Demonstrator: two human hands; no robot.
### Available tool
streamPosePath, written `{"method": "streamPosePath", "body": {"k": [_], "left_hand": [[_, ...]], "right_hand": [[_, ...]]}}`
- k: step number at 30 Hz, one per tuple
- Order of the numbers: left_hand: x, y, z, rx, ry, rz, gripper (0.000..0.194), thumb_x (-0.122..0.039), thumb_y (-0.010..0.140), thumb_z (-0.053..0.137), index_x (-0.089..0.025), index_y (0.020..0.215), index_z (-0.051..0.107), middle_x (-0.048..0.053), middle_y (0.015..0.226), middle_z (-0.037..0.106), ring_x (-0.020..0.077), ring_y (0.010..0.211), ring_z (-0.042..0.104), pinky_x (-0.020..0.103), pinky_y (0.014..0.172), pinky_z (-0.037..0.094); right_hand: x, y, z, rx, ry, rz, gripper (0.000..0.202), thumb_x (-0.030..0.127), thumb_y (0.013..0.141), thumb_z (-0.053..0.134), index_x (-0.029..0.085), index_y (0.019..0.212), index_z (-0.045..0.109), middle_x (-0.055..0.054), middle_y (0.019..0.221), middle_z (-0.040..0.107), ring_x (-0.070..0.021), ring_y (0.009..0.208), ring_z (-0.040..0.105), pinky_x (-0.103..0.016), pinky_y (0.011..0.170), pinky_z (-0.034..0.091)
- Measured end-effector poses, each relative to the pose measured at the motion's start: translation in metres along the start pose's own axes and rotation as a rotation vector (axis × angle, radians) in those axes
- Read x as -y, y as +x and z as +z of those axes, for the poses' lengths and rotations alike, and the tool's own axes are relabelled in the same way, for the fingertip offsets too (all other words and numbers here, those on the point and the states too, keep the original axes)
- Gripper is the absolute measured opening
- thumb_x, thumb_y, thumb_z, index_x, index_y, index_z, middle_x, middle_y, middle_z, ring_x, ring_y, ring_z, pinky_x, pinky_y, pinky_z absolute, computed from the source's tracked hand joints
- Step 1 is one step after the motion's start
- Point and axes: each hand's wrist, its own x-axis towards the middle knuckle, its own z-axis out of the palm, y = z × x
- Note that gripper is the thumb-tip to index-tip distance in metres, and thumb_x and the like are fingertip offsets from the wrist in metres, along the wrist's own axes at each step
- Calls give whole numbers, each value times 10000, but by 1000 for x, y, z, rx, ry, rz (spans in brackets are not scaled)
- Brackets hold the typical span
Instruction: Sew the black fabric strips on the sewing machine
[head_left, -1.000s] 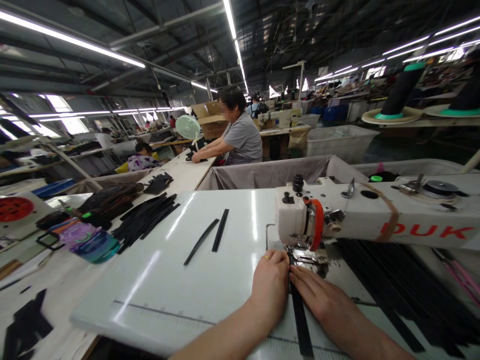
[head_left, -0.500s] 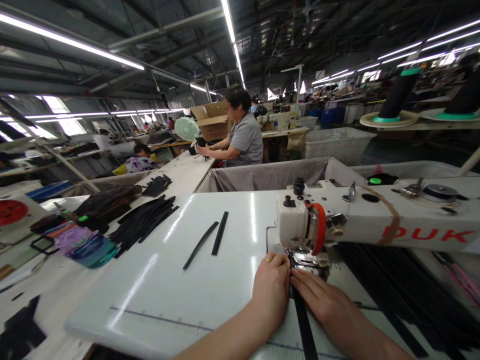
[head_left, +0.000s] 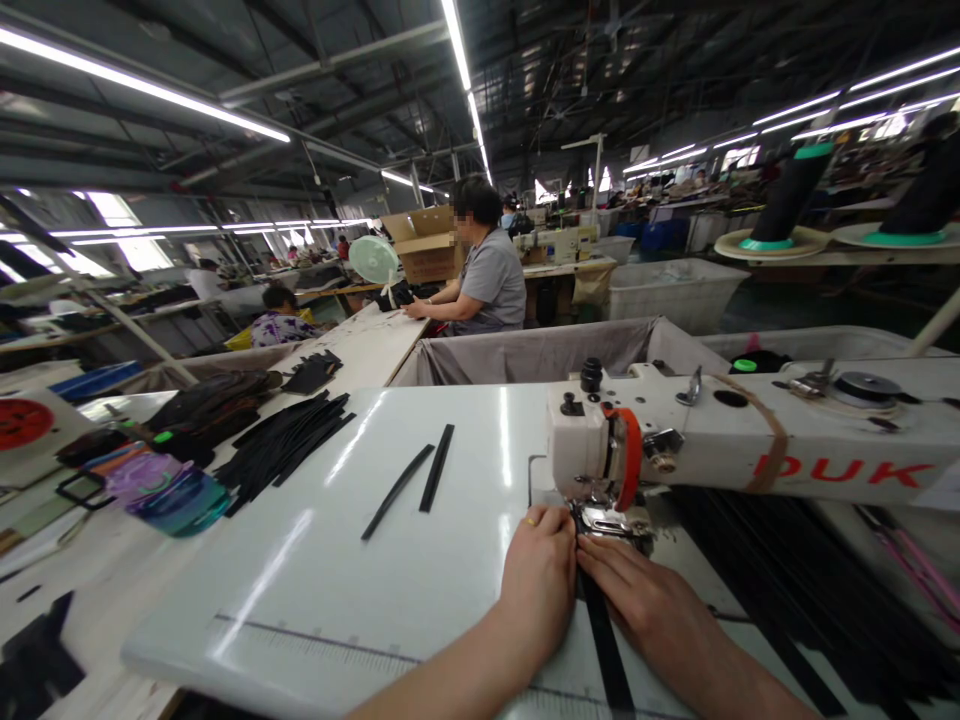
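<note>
A long black strip point(head_left: 606, 655) runs from the bottom edge up to the needle area of a white sewing machine point(head_left: 675, 425). My left hand point(head_left: 541, 565) lies on the strip's left side, fingers bent and pressed together at the metal presser foot. From the right, my right hand point(head_left: 637, 590) holds the strip's edge with its fingers together, the tips close to my left fingers. The strip's end under the foot is hidden by my fingers. Two short black strips point(head_left: 436, 468) rest on the pale machine table point(head_left: 300, 570), left of the machine.
A pile of black strips point(head_left: 289, 445) and a blue-purple container point(head_left: 176, 495) stand at the left. More long black strips point(head_left: 810, 590) lie behind the machine arm at right. Across the bench sits a person in grey point(head_left: 495, 280). Thread cones point(head_left: 795, 200) stand at upper right.
The view has shifted slightly. Both my hands stay on the strip at the presser foot. The person in grey has lowered their hands with the dark material toward the bench.
</note>
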Motion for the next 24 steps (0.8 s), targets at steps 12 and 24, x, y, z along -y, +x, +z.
{"method": "streamPosePath", "body": {"k": [12,24], "left_hand": [[4,2,-5,-76,-183,18,217,-83,906,448,-167,905,648,90,1094,636,239,1012,534,415,925,508],[4,-3,-7,-48,-199,-2,236,-27,866,457,-167,947,628,80,1124,630,238,1034,533,423,946,497]], "right_hand": [[-10,1,-3,65,173,80,414,-15,821,414,165,1131,622,-96,1074,672,-217,1025,633,-375,906,543],[-13,3,-24,89,367,47,296,72,831,476,224,944,705,-32,935,698,-182,913,633,-322,886,502]]}}
